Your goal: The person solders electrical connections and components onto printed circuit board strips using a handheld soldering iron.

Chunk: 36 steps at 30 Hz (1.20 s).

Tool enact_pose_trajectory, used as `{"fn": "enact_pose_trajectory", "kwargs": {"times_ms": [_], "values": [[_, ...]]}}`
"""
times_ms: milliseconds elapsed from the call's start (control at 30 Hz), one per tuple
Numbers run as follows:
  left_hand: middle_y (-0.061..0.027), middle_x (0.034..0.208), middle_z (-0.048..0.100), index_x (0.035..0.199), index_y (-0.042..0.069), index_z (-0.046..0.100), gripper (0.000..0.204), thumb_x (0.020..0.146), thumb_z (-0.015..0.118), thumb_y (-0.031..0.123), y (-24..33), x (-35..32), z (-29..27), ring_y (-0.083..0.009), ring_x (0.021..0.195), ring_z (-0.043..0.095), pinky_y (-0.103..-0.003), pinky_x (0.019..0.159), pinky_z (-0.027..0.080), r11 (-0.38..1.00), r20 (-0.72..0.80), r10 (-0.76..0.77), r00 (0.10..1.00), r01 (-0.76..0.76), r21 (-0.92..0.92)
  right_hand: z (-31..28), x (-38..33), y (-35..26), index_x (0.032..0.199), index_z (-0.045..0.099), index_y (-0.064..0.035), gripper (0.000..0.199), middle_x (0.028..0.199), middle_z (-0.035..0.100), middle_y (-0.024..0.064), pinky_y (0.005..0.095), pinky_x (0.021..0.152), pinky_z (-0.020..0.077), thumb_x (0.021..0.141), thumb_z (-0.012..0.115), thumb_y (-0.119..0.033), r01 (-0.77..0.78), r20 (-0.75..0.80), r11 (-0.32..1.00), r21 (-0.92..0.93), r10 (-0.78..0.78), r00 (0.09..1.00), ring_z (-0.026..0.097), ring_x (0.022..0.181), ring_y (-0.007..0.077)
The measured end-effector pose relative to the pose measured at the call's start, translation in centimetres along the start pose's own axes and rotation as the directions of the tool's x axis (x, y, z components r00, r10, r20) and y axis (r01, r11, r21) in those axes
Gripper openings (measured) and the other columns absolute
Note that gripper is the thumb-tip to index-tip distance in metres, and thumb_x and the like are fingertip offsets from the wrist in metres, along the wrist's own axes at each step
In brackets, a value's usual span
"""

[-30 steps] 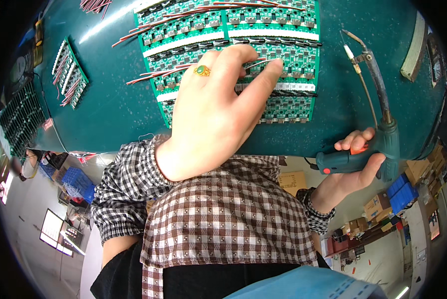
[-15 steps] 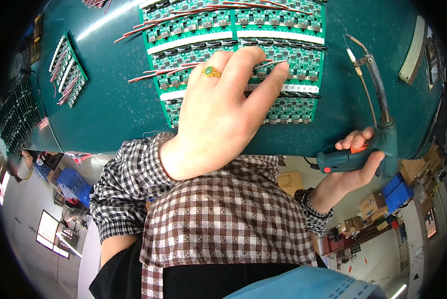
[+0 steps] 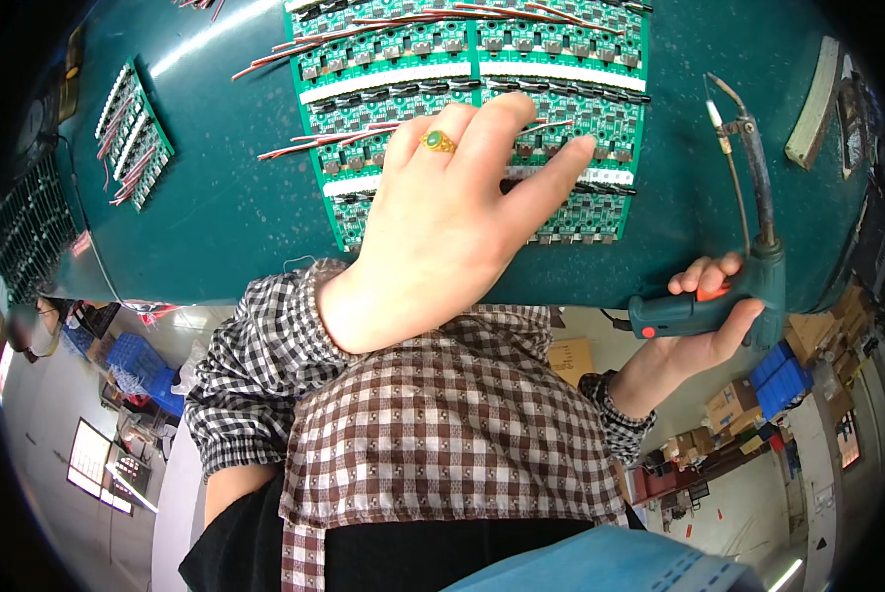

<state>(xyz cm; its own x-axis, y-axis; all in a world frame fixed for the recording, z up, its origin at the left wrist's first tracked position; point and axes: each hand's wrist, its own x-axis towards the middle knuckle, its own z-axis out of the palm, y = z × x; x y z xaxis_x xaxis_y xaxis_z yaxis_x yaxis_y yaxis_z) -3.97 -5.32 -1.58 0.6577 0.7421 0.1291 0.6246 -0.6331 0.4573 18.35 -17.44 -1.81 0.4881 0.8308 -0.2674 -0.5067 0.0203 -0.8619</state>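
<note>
A panel of green circuit boards (image 3: 561,222) lies on the bench before me, with rows of small components, white strips and black parts. Over its middle rests my left hand (image 3: 452,212), a green-stoned ring on one finger. Its thumb and index finger are apart, and the other fingertips are hidden. Red and white wires (image 3: 329,141) run under this hand; a short wire end shows between thumb and index finger. At the right, my right hand (image 3: 709,306) grips a green soldering gun (image 3: 768,286) by the handle, its tip pointing up and away from the boards.
More red wires (image 3: 403,22) lie across the panel's far rows. A smaller wired board (image 3: 134,138) sits at the left on the green bench (image 3: 225,187). A pale curved bar (image 3: 814,104) lies far right; blue crates (image 3: 780,380) and cartons stand below.
My left hand has shifted slightly right, and its thumb has moved away from the wire end. The soldering gun stays in my right hand, almost unmoved.
</note>
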Motion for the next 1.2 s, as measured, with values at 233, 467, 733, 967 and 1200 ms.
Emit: {"fn": "enact_pose_trajectory", "kwargs": {"times_ms": [233, 467, 733, 967, 1200], "values": [[-0.011, 0.128, 0.044, 0.117, 0.017, 0.059, 0.053, 0.066, 0.072, 0.011, -2.2, -0.2, -2.3, -0.0269, 0.104, 0.052, -0.044, 0.089, 0.039, 0.996, -0.137, 0.061, 0.989, -0.069, -0.054, 3.0, 3.8, 1.1, 0.113, 0.046, 0.0027, 0.053, 0.091, 0.055, 0.0084, 0.0527, 0.108, 0.0207, 0.09, 0.047, -0.044, -0.023, 0.234, 0.936, 0.352, -0.064, 0.97, 0.06, 0.087, 0.0271], [-0.0128, 0.141, 0.032, 0.133, 0.02, 0.04, 0.07, 0.071, 0.068, 0.038, -2.5, -1.0, -2.0, -0.0315, 0.131, 0.03, -0.056, 0.104, 0.02, 0.998, 0.046, 0.014, 0.999, -0.011, -0.059, 6.5, 3.9, 3.9, 0.114, 0.046, 0.0023, 0.049, 0.09, 0.058, 0.0079, 0.0495, 0.111, 0.0177, 0.091, 0.047, -0.04, 0.053, 0.221, 0.964, 0.261, -0.113, 0.969, 0.061, 0.091, 0.0269], [-0.0115, 0.101, 0.06, 0.097, 0.004, 0.059, 0.019, 0.078, 0.06, 0.005, -11.4, 0.5, -8.2, -0.0262, 0.088, 0.058, -0.035, 0.075, 0.047, 0.966, -0.445, -0.206, 0.871, 0.254, 0.05, 3.5, 4.3, 0.5, 0.099, 0.051, -0.0009, 0.04, 0.09, 0.057, 0.0063, 0.0496, 0.105, 0.0303, 0.091, 0.048, -0.039, 0.086, 0.141, 0.966, 0.242, -0.122, 0.982, 0.062, 0.084, 0.0235], [-0.0142, 0.085, 0.054, 0.086, 0.007, 0.056, 0.011, 0.077, 0.059, 0.012, -14.3, 2.0, -9.5, -0.0341, 0.08, 0.054, -0.04, 0.069, 0.043, 0.96, -0.372, -0.208, 0.905, 0.261, 0.1, 1.9, 4.2, 1.3, 0.096, 0.051, -0.0007, 0.039, 0.084, 0.057, 0.0068, 0.0462, 0.1, 0.0361, 0.09, 0.051, -0.039, 0.076, 0.047, 0.97, 0.232, -0.089, 0.995, 0.059, 0.08, 0.0208], [-0.0131, 0.084, 0.053, 0.086, 0.006, 0.055, 0.014, 0.078, 0.06, 0.014, -14.0, 2.1, -9.9, -0.0313, 0.077, 0.054, -0.039, 0.066, 0.043, 0.953, -0.352, -0.097, 0.931, 0.188, 0.236, 1.7, 4.3, 1.5, 0.096, 0.05, -0.001, 0.039, 0.08, 0.058, 0.0065, 0.0455, 0.102, 0.0347, 0.09, 0.051, -0.039, 0.059, 0.086, 0.965, 0.254, -0.084, 0.993, 0.058, 0.082, 0.0207]]}}
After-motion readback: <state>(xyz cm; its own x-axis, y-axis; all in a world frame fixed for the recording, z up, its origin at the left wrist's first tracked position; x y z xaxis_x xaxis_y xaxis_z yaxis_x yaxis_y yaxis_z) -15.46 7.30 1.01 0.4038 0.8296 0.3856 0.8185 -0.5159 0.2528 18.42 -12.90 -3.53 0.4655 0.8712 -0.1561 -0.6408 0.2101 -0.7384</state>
